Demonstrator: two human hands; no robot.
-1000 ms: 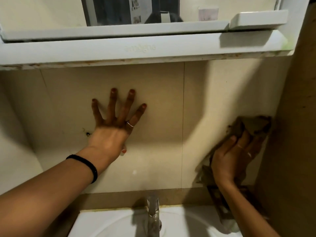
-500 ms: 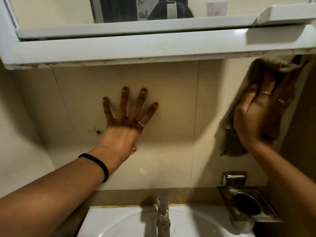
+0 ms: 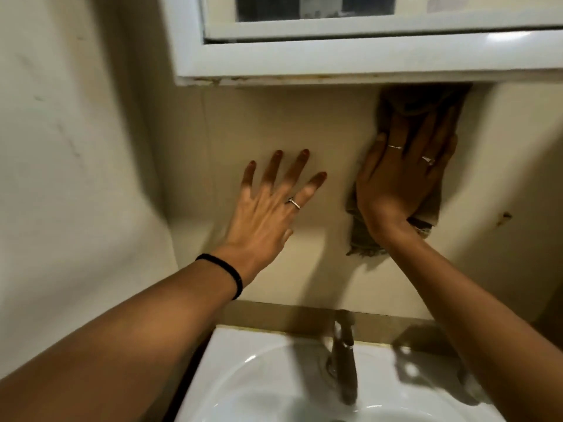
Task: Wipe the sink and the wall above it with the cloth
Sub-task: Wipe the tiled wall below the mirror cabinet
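Note:
A brown cloth point(image 3: 423, 102) is pressed flat against the beige tiled wall point(image 3: 289, 123) just under the white cabinet. My right hand point(image 3: 399, 181) lies on the cloth with its fingers spread, holding it to the wall. My left hand point(image 3: 271, 199) rests open on the wall to the left of it, fingers apart, holding nothing. The white sink point(image 3: 243, 376) sits below, with a dark metal tap point(image 3: 342, 354) at its back edge.
A white mirror cabinet point(image 3: 335, 59) overhangs the wall right above the cloth. A side wall point(image 3: 76, 147) closes in on the left. A small dark mark point(image 3: 504, 216) shows on the wall to the right.
My right hand has slid the cloth up from low near the right corner and then left along the cabinet's underside. The view has swung to the right. My left hand stays on the wall.

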